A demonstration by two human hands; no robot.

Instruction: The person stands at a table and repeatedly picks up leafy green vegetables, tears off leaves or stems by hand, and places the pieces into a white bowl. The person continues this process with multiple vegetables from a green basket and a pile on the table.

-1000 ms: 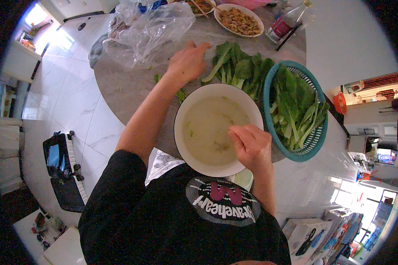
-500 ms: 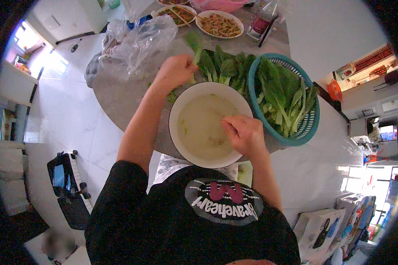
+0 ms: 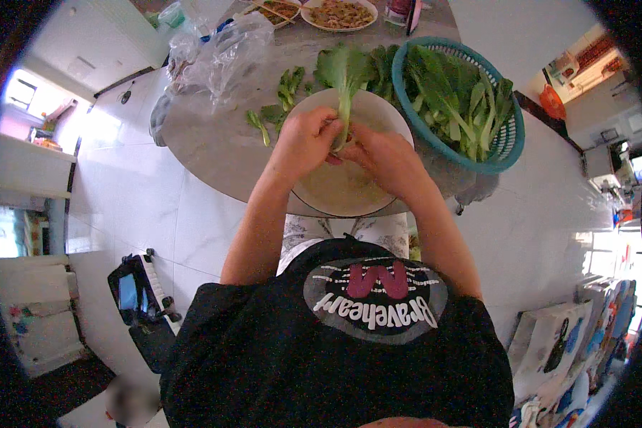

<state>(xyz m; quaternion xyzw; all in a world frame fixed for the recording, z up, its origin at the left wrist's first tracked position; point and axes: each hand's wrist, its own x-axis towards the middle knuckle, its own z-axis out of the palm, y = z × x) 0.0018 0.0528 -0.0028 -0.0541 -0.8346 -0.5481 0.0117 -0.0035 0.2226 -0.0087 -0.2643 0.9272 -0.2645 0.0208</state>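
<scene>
Over the white bowl (image 3: 333,210) my two hands meet on one green leafy vegetable stalk (image 3: 346,78), its leaf pointing away from me. My left hand (image 3: 305,143) is closed around the pale stem from the left. From the right, my right hand (image 3: 385,160) has its fingers closed at the stem's lower end; the exact fingertip contact is partly hidden. Cloudy water (image 3: 349,187) lies in the bowl beneath. Right of the bowl, a teal plastic basket (image 3: 401,89) holds several large leafy greens (image 3: 453,107).
Small loose greens (image 3: 289,87) lie on the grey table (image 3: 207,153) left of the bowl. More greens (image 3: 384,71) sit behind it. Clear plastic bags (image 3: 228,60) rest at the back left. Farther back are a plate of food (image 3: 339,14) and a bottle (image 3: 398,11).
My left hand has come from beyond the bowl's left rim to over the bowl with the leafy stalk. My right hand has moved in to meet it. The whole view has shifted.
</scene>
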